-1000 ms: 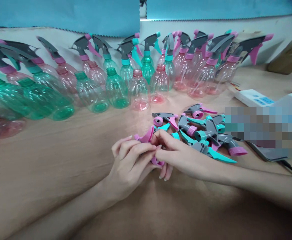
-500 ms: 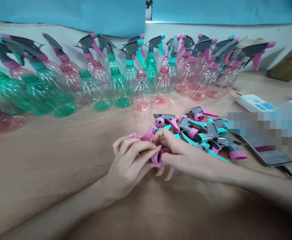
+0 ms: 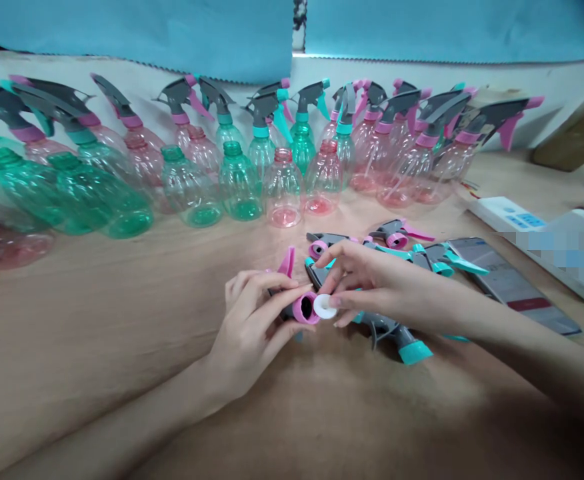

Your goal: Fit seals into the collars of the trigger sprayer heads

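Observation:
My left hand [image 3: 252, 323] is closed around a grey spray trigger head with a pink trigger and pink screw collar [image 3: 303, 308], its collar opening turned toward my right. My right hand [image 3: 372, 283] pinches a small white ring-shaped washer [image 3: 325, 307] between thumb and fingers, right beside the collar's mouth. Behind and under my right hand lies a pile of loose trigger heads [image 3: 412, 253] with pink and teal parts; one with a teal collar [image 3: 407, 347] lies just in front of my right wrist.
Rows of clear pink and green plastic bottles [image 3: 242, 183] stand along the back of the wooden table [image 3: 122, 300], several with trigger heads fitted. A phone [image 3: 512, 283] and a white device [image 3: 517, 217] lie at the right. A blue board backs the table.
My right hand has drawn back from the collar and now shows a white washer at its fingertips. My left hand has turned the trigger head so its collar opening faces right.

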`<state>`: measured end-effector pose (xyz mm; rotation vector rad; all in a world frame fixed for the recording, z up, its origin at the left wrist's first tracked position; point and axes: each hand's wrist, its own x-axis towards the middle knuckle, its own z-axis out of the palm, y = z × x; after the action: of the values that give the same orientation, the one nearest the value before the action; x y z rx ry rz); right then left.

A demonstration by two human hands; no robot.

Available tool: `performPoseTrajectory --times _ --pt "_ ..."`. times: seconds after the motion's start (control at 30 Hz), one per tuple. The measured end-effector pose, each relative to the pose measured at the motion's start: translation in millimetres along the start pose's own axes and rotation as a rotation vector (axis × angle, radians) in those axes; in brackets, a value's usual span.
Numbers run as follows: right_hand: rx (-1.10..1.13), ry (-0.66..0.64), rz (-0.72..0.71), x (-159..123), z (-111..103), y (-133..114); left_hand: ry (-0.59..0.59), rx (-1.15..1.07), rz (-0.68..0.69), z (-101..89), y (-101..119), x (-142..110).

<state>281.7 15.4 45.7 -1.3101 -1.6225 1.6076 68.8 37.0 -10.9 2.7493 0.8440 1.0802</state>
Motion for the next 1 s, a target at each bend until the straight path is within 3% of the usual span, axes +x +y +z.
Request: performPoseTrajectory --times 0.27,0.53,0.77,1.0 --pt "-0.188 0.176 -0.186 -11.0 4.6 -15.6 0.01 -0.08 -0.021 0.1 -2.0 -0.4" --pt "-0.408 0.237 -0.23 -7.1 11.1 -8.6 0.015 -0.104 0.002 -1.0 -1.2 -0.1" --pt "-0.609 0.344 -0.372 -5.6 11.2 -10.2 0.012 -0.105 0.001 -1.0 -2.0 0.5" --pt "-0.819 0.285 -0.533 -9.2 11.2 -10.3 0.026 -0.102 0.006 -1.9 -0.6 1.9"
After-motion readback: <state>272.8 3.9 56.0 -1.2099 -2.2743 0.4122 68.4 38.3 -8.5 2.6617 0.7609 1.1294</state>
